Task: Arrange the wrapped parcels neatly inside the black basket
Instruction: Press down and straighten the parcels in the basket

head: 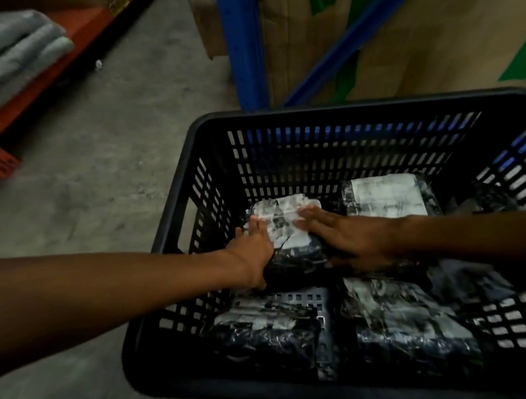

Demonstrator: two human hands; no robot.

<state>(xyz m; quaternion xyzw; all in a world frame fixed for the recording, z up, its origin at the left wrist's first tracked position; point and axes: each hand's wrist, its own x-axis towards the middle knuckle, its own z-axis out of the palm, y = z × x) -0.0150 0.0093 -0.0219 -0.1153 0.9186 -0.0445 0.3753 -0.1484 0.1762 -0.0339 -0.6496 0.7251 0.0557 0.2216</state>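
A black slotted plastic basket (336,113) stands on the floor and holds several parcels wrapped in dark plastic with white labels. Both hands rest on the parcel at the far left (284,229). My left hand (253,250) grips its left side, thumb down along the edge. Across its right side lies my right hand (350,239), fingers flat on the label. Another parcel (387,197) lies at the back right, and two more sit at the front left (263,334) and front right (403,323). A dark bundle (494,200) shows at the far right.
The basket sits on a grey concrete floor (110,154). Behind it stand a blue rack post (243,43) and cardboard boxes (430,28). At the left is an orange shelf (41,78) with folded grey cloth (8,58).
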